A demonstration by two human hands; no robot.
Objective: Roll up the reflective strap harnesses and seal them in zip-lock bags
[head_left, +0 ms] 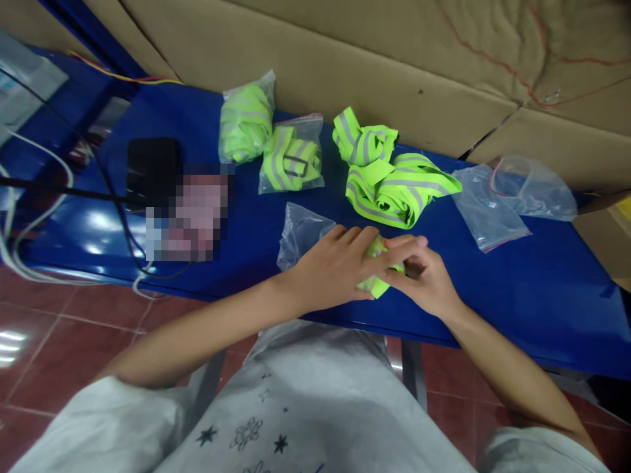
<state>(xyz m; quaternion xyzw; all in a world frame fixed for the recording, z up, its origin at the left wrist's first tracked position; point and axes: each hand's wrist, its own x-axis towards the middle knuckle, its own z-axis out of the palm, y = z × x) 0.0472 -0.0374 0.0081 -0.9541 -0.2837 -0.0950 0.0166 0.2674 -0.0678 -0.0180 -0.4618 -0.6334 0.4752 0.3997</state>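
Near the table's front edge, my left hand (328,269) lies palm down over a clear plastic bag (303,230), fingers curled around its mouth end. A neon yellow reflective strap (378,288) shows between my hands, partly inside the bag. My right hand (431,279) grips the strap's right side with thumb and fingers bent. Most of the strap is hidden under my fingers. Just beyond lie loose reflective straps (389,190), with grey stripes, in a tangled pile.
Two bagged straps, one rolled bundle (245,121) and one with a dark buckle (294,161), lie at the back. Clear bags (493,207) rest to the right. A black box (152,167) and cables are on the left. Cardboard (345,72) lines the blue table's (517,295) back.
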